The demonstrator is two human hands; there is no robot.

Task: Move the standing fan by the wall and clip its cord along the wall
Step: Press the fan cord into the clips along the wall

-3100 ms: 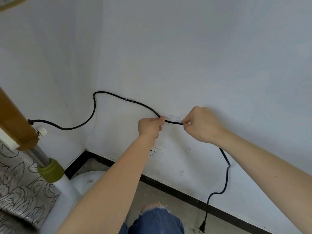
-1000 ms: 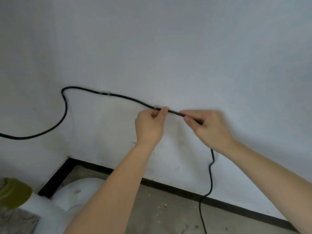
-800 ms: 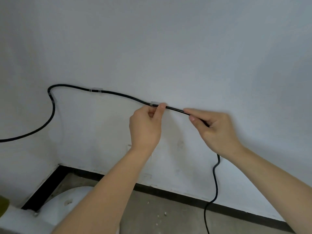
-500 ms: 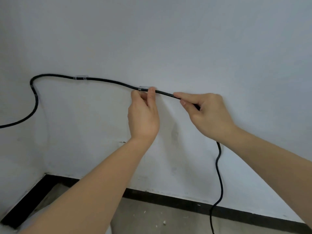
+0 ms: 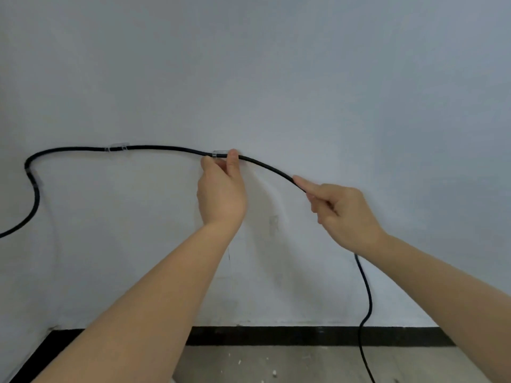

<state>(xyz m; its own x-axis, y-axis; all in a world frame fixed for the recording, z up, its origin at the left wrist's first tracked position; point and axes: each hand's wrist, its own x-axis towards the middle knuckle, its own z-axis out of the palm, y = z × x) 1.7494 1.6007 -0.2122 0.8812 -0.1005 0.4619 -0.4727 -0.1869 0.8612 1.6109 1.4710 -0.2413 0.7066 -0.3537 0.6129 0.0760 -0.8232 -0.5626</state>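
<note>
- Pale wall (image 5: pixel 276 78) fills almost all we see; a black baseboard (image 5: pixel 304 335) runs along its foot in the lower part of the frame, with grey floor (image 5: pixel 276 363) below it.
- At the left edge, the black cord (image 5: pixel 166 147) comes in low, climbs, bends sharply at centre left and then runs rightward along the wall.
- Left of centre, we see a clear clip (image 5: pixel 117 147) stuck to the wall with the cord passing through it.
- Near the centre, a second clip (image 5: pixel 219 153) sits on the cord, partly hidden by fingers.
- Our left hand (image 5: pixel 221 192) reaches up from below; its thumb and forefinger pinch the cord right at the second clip, pressed against the wall.
- Between the hands, the cord slopes down to the right in a gentle arc, standing a little off the wall, its shadow below it.
- Right of centre, our right hand (image 5: pixel 347 214) grasps the cord between thumb and forefinger, the other fingers curled in.
- Below the right wrist, the cord hangs loose in a slight wave, crosses the baseboard and leaves the frame at the bottom.
</note>
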